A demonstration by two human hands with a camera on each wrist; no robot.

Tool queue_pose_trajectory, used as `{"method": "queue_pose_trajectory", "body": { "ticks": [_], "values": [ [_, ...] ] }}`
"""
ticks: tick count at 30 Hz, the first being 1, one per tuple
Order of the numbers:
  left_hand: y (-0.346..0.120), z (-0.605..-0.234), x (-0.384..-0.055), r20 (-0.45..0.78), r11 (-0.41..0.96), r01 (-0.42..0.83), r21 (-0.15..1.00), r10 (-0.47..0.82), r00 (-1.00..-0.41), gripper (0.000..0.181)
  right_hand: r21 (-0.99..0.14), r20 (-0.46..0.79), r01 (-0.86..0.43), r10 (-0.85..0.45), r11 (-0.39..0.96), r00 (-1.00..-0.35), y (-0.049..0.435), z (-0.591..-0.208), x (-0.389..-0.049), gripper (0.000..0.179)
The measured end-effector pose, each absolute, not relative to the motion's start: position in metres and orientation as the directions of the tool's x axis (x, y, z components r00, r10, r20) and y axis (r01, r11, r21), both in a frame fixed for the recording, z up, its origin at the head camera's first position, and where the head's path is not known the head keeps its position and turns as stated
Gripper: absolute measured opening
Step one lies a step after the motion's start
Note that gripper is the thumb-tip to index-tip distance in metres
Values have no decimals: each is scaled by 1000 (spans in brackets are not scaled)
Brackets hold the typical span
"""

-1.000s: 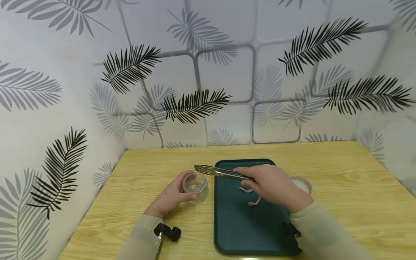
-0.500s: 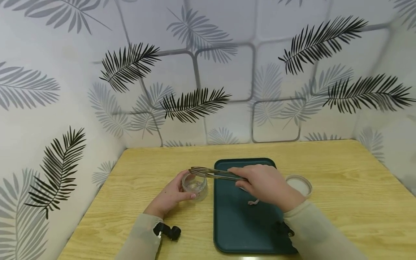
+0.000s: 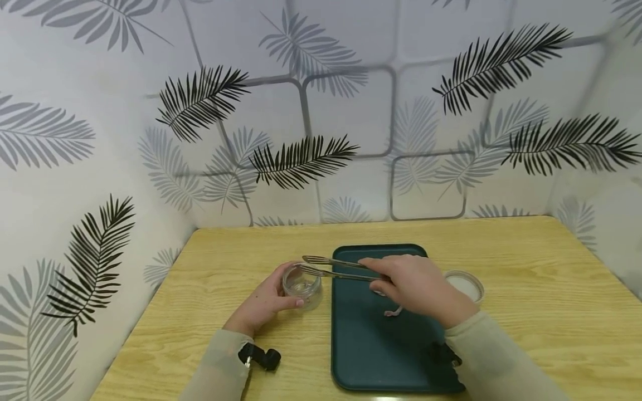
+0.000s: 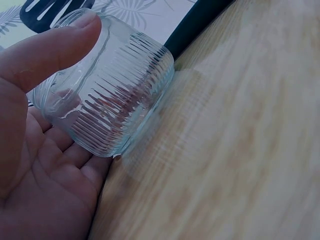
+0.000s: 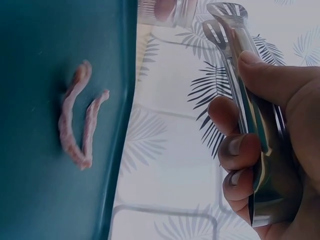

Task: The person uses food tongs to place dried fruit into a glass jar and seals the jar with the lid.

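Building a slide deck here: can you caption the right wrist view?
Right hand gripping tongs beside a tray bearing a V-shaped pink piece.

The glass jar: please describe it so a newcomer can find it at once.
Find the wood-grain table, then look left of the dark green tray. There the left hand holds the glass jar, clear and ribbed, unlike the metal tongs.

room: table (image 3: 381,234) beyond tray (image 3: 371,345) | blocked: tongs (image 5: 275,185) at jar (image 3: 303,292) mouth, right hand (image 3: 416,284) above tray
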State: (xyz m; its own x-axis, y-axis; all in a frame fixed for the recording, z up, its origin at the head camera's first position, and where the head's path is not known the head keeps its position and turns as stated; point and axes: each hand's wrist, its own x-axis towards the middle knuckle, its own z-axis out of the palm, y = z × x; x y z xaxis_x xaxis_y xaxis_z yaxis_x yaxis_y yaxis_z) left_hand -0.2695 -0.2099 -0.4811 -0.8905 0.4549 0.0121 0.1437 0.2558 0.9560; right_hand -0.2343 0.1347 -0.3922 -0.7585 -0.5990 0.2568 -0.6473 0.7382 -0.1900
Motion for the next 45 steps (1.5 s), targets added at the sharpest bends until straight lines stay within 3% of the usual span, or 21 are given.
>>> {"method": "queue_pose_trajectory", "body": {
  "ticks": [30, 45],
  "values": [
    [-210, -477, -267, 21, 226, 150, 962, 490, -872, 83, -264, 90, -509, -505, 819, -858, 232, -412, -225, 50],
    [-211, -480, -269, 35, 237, 173, 956, 493, -869, 82, -263, 80, -517, -516, 814, -853, 259, -422, -227, 44]
  ]
}}
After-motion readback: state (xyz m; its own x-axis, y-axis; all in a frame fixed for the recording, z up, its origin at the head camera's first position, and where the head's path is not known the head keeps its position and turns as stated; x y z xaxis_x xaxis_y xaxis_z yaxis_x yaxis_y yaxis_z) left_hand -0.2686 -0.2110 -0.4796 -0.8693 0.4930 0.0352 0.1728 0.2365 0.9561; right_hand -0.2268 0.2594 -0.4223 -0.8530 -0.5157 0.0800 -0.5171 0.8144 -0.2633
